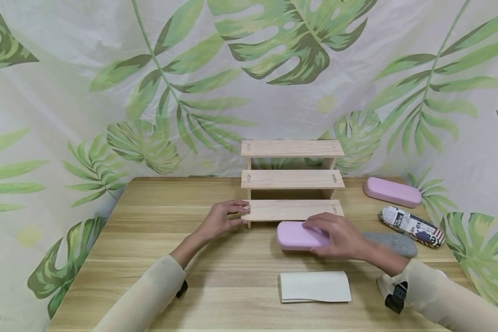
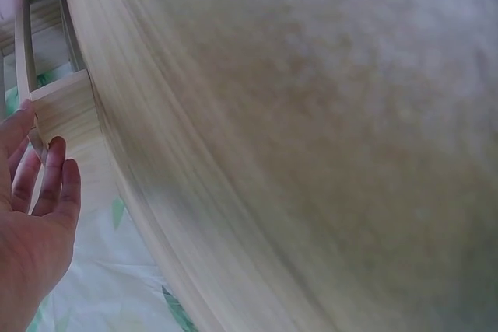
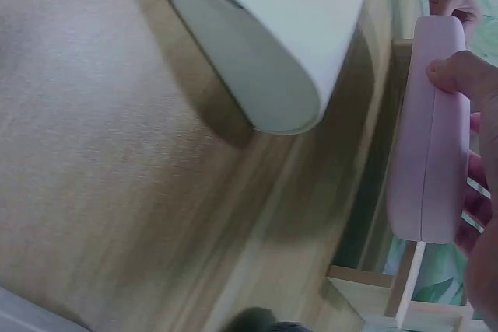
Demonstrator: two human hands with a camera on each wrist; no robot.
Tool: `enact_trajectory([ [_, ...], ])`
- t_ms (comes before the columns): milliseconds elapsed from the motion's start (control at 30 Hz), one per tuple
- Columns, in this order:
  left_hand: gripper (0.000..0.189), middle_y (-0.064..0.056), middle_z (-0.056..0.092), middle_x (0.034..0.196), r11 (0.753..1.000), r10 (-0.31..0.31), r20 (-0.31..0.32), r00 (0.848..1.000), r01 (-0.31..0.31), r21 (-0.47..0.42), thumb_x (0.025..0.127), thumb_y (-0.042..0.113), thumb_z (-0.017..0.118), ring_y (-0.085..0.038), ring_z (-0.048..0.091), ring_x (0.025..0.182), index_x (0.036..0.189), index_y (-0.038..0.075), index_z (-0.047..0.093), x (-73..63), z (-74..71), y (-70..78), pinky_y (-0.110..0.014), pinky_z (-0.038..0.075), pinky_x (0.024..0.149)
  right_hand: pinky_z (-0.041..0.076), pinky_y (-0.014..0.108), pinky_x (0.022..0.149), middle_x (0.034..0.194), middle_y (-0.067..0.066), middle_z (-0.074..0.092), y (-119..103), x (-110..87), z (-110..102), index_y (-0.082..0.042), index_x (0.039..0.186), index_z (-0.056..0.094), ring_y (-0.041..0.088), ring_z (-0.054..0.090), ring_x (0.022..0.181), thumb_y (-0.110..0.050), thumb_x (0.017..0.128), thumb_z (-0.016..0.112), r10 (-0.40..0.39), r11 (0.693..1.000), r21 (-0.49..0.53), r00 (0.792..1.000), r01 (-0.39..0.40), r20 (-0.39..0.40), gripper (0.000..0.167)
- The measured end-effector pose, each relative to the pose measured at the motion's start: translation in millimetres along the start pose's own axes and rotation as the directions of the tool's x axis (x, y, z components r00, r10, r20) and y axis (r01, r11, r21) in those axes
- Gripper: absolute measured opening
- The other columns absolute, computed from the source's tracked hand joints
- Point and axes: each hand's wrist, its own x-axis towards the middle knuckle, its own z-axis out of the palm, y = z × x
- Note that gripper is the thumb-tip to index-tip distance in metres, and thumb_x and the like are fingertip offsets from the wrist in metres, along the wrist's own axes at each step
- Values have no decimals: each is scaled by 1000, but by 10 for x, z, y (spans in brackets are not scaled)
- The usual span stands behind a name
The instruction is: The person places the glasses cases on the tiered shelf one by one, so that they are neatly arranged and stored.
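My right hand (image 1: 336, 235) grips a pink glasses case (image 1: 299, 236) by its right end, in front of the lowest board of a three-tier wooden shelf (image 1: 292, 179). In the right wrist view the thumb lies on one side of the pink case (image 3: 426, 145) and the fingers are behind it; the case appears closed. My left hand (image 1: 222, 219) holds the left end of the shelf's lowest board between thumb and fingers. From the left wrist, the fingertips of that hand (image 2: 39, 215) meet the board's end beside an upright side panel (image 2: 66, 106).
A white folding case (image 1: 315, 287) lies near the front. On the right are another pink glasses case (image 1: 392, 192), a print-covered case (image 1: 412, 226) and a grey case (image 1: 392, 244). A pale object (image 1: 385, 286) is partly hidden under the right wrist. Leaf-patterned cloth (image 1: 191, 92) hangs behind.
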Motion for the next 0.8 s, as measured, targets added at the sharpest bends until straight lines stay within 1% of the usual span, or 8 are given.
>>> enact_trajectory([
  [267,30,-9,74,133,1000,0,-3,1000,0,-3,86,5,87,-31,69,125,116,4,81,4,15,-10,-46,57,105,65,42,78,118,9,77,12,112,-98,-8,120,77,30,75,102,-29,67,96,-28,1000,-1,999,28,-26,60],
  [433,29,-10,74,133,1000,4,-1,1000,-4,-9,86,3,87,-31,69,126,115,3,81,6,15,-9,-46,56,106,64,46,81,120,10,76,23,194,-174,-7,121,77,31,74,105,-27,66,96,-30,1000,-9,999,30,-36,63],
  [533,29,-10,74,132,1000,7,-2,1000,-7,-10,86,3,87,-31,69,126,114,3,81,5,16,-10,-46,56,106,64,45,81,121,12,76,18,250,-230,-6,121,76,32,74,105,-27,65,96,-34,999,-13,999,33,-41,63],
  [667,29,-11,74,133,1000,4,-3,1000,-4,-9,86,2,87,-31,68,126,114,3,81,2,11,-5,-46,55,107,65,42,78,120,13,76,21,327,-294,-5,121,77,32,74,102,-28,67,95,-46,999,-23,997,45,-54,62],
  [800,29,-11,74,133,1000,-3,-1,1000,3,-6,86,2,87,-31,68,126,114,3,81,-7,2,-1,-46,55,108,64,45,81,121,12,76,23,395,-340,-5,122,77,32,74,105,-30,70,94,-43,999,-27,997,42,-61,60],
])
